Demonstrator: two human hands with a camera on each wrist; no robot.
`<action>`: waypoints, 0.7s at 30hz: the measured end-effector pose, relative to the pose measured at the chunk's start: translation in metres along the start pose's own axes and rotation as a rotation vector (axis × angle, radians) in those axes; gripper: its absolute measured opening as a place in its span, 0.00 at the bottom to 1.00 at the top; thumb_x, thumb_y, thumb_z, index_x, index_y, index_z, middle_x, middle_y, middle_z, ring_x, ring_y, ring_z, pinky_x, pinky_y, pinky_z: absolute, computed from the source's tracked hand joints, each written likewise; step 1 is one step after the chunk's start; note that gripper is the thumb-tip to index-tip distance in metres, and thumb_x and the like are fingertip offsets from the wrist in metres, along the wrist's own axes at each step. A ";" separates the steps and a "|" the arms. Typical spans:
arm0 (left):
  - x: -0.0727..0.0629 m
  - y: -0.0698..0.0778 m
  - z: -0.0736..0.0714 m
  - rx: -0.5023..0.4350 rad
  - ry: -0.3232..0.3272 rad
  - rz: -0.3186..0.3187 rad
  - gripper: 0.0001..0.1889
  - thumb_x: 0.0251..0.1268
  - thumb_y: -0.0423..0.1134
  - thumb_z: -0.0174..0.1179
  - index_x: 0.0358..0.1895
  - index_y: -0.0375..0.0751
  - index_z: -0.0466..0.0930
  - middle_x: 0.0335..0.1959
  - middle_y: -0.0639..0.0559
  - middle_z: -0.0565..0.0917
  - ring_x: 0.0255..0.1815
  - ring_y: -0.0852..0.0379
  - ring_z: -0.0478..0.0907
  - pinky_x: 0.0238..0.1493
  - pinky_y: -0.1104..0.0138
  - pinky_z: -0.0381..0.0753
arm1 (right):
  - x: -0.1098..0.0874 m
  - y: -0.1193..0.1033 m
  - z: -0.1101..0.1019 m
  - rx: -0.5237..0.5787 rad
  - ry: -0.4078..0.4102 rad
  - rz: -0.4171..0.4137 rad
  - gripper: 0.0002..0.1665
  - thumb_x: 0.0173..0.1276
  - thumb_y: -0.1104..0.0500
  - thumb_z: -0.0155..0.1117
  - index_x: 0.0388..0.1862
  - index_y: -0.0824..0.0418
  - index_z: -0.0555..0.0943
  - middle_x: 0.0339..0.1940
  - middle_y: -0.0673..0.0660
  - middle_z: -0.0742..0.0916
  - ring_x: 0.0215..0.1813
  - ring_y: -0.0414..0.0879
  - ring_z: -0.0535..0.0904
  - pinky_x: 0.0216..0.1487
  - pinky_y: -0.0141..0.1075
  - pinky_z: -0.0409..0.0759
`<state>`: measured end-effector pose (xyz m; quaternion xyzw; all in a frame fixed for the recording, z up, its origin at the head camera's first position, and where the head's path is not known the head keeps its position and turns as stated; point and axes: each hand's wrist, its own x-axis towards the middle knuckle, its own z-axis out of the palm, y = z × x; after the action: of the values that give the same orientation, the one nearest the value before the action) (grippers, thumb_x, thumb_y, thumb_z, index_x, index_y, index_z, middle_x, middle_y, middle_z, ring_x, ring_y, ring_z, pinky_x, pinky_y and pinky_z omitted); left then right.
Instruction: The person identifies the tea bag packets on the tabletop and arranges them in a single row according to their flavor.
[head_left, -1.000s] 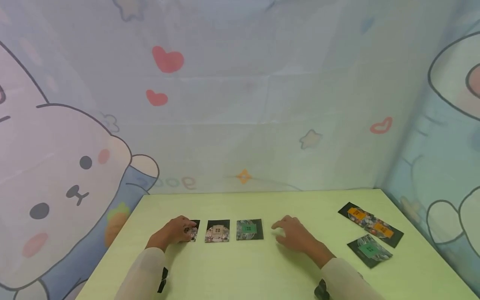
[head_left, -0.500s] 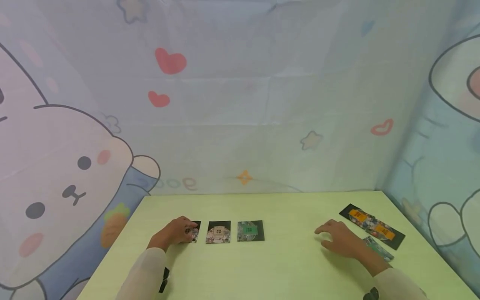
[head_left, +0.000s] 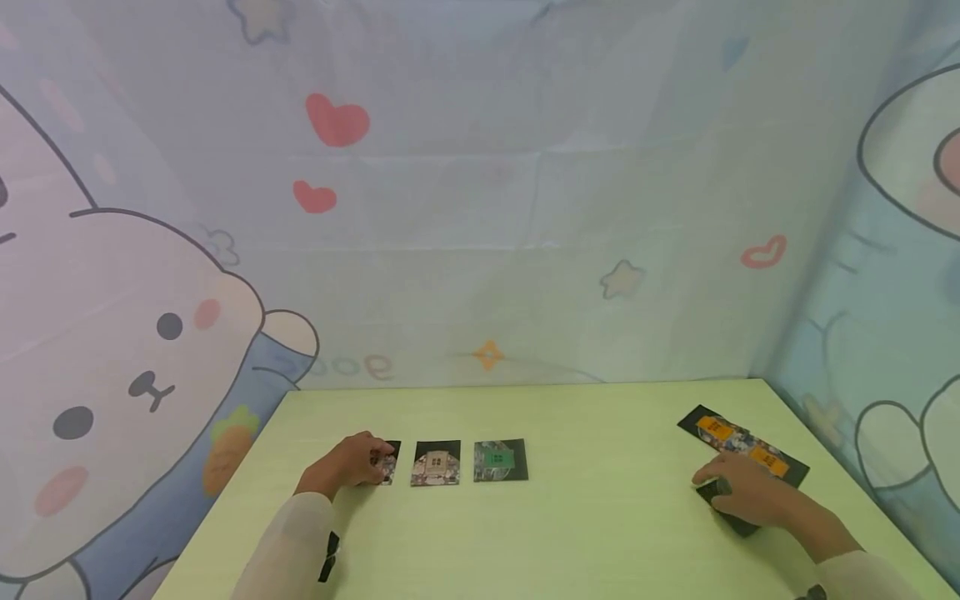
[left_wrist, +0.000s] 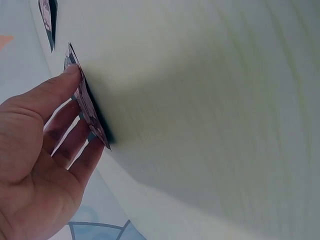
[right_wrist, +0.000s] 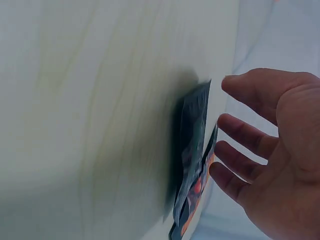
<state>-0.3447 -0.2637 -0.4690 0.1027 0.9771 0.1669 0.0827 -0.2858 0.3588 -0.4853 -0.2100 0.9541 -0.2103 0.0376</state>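
Observation:
Three small flat printed sachets lie in a row. My left hand (head_left: pixel 348 467) grips the leftmost sachet (left_wrist: pixel 90 107), thumb and fingertips at its edges, partly covering it. Beside it lie a beige-labelled sachet (head_left: pixel 436 463) and a green-labelled one (head_left: pixel 501 460). Over at the right, my right hand (head_left: pixel 750 492) hovers over another sachet (head_left: pixel 738 525), dark and crinkled in the right wrist view, hiding most of it. Its thumb and fingers are spread, with fingertips just off the sachet. Behind that hand lie two orange-labelled sachets (head_left: pixel 715 429), end to end.
The pale yellow-green table (head_left: pixel 585 533) carries all the sachets. A cartoon-printed cloth (head_left: pixel 540 208) hangs behind it and at both sides. Bands of dark gear sit at the wrists.
My right hand has moved right, from beside the green-labelled sachet in the row to above the sachet at the right. My left hand stays where it was.

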 end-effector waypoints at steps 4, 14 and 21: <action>0.000 0.000 0.000 0.004 0.001 0.002 0.21 0.63 0.34 0.71 0.60 0.42 0.84 0.51 0.45 0.81 0.49 0.50 0.79 0.55 0.51 0.81 | -0.006 0.011 -0.004 -0.006 -0.038 -0.001 0.17 0.60 0.63 0.72 0.49 0.57 0.87 0.51 0.56 0.84 0.53 0.59 0.80 0.51 0.41 0.82; 0.005 -0.002 0.004 0.008 0.000 0.007 0.21 0.63 0.35 0.71 0.60 0.43 0.84 0.51 0.46 0.81 0.50 0.50 0.79 0.55 0.51 0.80 | -0.016 0.026 0.001 -0.001 -0.029 0.058 0.21 0.56 0.66 0.73 0.50 0.55 0.87 0.54 0.58 0.85 0.60 0.67 0.78 0.59 0.57 0.80; 0.005 -0.003 0.004 0.004 -0.003 -0.006 0.22 0.63 0.35 0.71 0.61 0.43 0.84 0.53 0.45 0.80 0.56 0.44 0.79 0.60 0.48 0.79 | -0.019 0.025 0.008 0.044 0.016 0.046 0.22 0.56 0.66 0.72 0.52 0.58 0.86 0.57 0.67 0.82 0.65 0.77 0.71 0.61 0.70 0.71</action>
<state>-0.3498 -0.2642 -0.4741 0.1003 0.9776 0.1646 0.0845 -0.2765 0.3842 -0.5028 -0.1854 0.9541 -0.2319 0.0396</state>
